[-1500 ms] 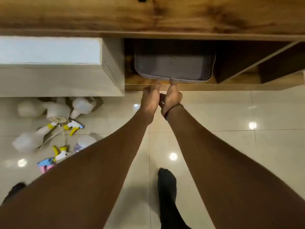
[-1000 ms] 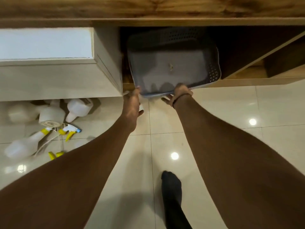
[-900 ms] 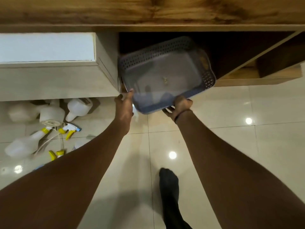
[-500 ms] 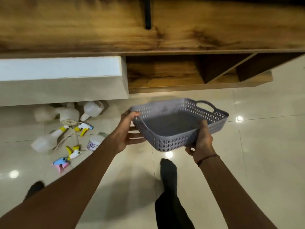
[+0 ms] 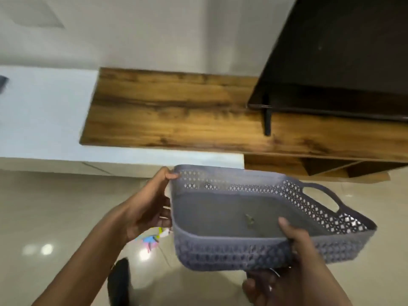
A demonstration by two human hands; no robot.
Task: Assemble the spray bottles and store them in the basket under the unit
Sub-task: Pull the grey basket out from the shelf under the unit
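Above the glossy beige tiled floor, a grey perforated plastic basket with a loop handle hangs in the air before the wooden unit. At its left end, the left hand grips the rim; the right hand clasps the near wall, thumb inside.

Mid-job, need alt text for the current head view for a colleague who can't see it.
Both hands hold a grey perforated basket in the air above a glossy tiled floor: the left hand grips its left end, the right hand its near wall. Behind stands a wood-topped unit with a dark screen on it.
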